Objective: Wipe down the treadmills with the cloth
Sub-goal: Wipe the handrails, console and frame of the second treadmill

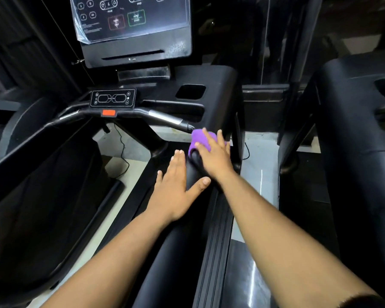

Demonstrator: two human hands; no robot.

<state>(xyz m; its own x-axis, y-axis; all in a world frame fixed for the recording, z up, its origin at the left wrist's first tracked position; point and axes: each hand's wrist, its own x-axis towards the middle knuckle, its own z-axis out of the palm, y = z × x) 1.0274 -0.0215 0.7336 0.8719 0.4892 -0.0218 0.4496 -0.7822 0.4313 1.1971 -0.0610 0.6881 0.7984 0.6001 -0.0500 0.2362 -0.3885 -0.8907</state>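
A black treadmill fills the view, its right side handrail [176, 252] running from the bottom centre up to the console arm. A purple cloth [198, 137] lies over the rail near its upper end. My right hand [216, 155] presses flat on the cloth with straight, spread fingers. Lower on the same rail, my left hand [176, 187] rests flat, fingers straight and thumb spread over the rail's top. The cloth's right part is hidden under my right hand.
The console screen [131, 16] under plastic film stands at the top, with a small control panel [112, 97] and an orange stop tab [108, 112] below it. A cup recess [190, 91] sits right of the panel. A second treadmill [360, 134] stands at the right. A cable [122, 152] trails on the floor.
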